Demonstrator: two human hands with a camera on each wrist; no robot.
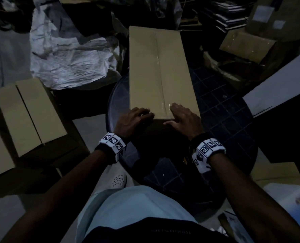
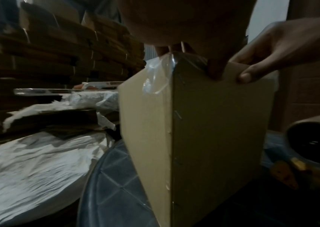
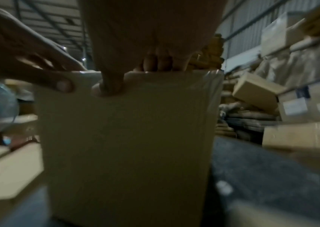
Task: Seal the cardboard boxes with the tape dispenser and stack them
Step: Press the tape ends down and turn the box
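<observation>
A long cardboard box (image 1: 159, 67) lies on a round dark table (image 1: 224, 102), with clear tape (image 1: 158, 55) running along its top seam. Both hands are at its near end. My left hand (image 1: 138, 116) has curled fingers over the top edge, and its thumb (image 2: 216, 72) is on the end face (image 2: 213, 122). My right hand (image 1: 182, 114) lies flat on the taped top, with its thumb (image 3: 112, 86) pressing the end face (image 3: 126, 138). The tape dispenser (image 2: 310, 153), with its roll, sits on the table beside the box, untouched.
More closed cardboard boxes (image 1: 28, 116) stand to the left of the table. Crumpled white sheeting (image 1: 70, 58) lies at the back left. Other boxes (image 1: 247, 44) and a pale board (image 1: 277, 88) crowd the right. Flat cardboard is stacked behind (image 2: 58, 53).
</observation>
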